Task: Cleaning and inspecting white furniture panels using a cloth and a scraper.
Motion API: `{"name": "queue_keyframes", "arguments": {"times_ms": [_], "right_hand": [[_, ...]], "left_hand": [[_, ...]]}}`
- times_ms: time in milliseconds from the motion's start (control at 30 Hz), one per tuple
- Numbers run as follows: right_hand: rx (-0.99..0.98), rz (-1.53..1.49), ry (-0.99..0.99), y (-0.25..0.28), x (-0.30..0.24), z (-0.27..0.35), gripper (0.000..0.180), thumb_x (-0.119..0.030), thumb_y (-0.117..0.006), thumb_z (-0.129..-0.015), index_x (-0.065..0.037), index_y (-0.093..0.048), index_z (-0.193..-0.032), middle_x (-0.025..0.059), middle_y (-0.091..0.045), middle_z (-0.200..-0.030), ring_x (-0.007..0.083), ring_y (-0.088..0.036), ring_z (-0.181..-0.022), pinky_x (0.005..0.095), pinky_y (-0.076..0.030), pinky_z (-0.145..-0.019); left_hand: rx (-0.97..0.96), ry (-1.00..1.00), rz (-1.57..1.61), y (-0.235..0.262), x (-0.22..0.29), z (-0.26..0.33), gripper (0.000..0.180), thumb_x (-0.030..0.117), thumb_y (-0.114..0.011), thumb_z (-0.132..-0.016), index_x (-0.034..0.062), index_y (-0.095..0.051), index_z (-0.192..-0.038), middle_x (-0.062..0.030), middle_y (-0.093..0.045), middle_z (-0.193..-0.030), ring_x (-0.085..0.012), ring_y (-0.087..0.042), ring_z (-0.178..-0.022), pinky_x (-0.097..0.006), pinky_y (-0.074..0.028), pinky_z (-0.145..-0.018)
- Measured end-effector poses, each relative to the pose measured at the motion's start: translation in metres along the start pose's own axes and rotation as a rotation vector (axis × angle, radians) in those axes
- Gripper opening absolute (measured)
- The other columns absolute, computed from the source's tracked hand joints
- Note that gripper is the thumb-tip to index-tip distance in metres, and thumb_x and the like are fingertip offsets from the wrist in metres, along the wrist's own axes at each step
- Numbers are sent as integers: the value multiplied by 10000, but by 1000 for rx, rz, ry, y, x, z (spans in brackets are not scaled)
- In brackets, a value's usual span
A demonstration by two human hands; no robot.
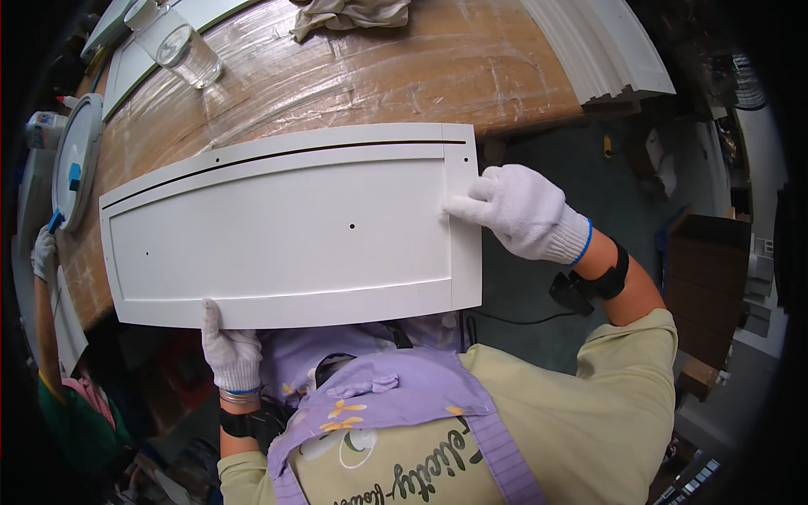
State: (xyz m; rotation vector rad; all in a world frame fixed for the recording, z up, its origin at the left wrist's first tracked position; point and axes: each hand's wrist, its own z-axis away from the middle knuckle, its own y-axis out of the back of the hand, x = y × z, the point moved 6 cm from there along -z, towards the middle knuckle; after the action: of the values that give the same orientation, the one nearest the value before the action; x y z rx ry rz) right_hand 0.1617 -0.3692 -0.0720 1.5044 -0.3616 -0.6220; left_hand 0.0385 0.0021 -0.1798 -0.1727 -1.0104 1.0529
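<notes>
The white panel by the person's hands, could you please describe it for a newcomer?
Find the brown, film-covered table. At its near edge is the white panel, touched by the gloved left hand and right hand. Its long dark slot sets it apart from the white boards at upper right.

One slotted panel point(286, 223), three white gloves point(528, 212) point(234, 355) point(42, 254)

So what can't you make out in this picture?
In the head view:
White rectangular framed panel: underside hidden by its face.
Left hand in white knit glove: most fingers hidden by the panel.
Crumpled beige cloth: cut off by top edge.
Green-clad co-worker: body partly lost in dark rim.
</notes>
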Motion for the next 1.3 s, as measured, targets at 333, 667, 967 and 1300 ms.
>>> {"name": "queue_keyframes", "arguments": {"times_ms": [333,667,967,1300], "right_hand": [[-12,-70,10,-15,-24,27,380,-83,-545,-786,-160,-602,-1154,55,-570,-746,227,-562,-659,337,-481,-551],[59,-108,-41,-21,-24,32,434,-36,-561,-756,-158,-605,-1170,57,-571,-798,233,-539,-664,337,-481,-574],[311,73,-252,-7,29,1,368,-27,-551,-780,-106,-597,-1136,61,-556,-756,261,-575,-733,357,-501,-626],[327,-11,-193,-7,33,8,437,3,-551,-759,-142,-607,-1168,69,-572,-772,249,-568,-680,345,-494,-602]], "left_hand": [[20,-12,-17,1,1,0,334,193,-582,-918,21,-486,-1188,-112,-592,-1144,-234,-614,-1024,-378,-570,-852],[61,-59,17,-10,-1,-2,334,202,-595,-913,26,-494,-1178,-103,-593,-1141,-236,-614,-1017,-374,-563,-857],[78,-93,57,-41,-4,-32,298,191,-617,-900,26,-525,-1131,-104,-609,-1102,-241,-615,-1002,-397,-566,-851],[84,-88,43,-42,-4,-35,323,213,-632,-891,28,-526,-1133,-106,-609,-1099,-254,-608,-1011,-416,-547,-872]]}}
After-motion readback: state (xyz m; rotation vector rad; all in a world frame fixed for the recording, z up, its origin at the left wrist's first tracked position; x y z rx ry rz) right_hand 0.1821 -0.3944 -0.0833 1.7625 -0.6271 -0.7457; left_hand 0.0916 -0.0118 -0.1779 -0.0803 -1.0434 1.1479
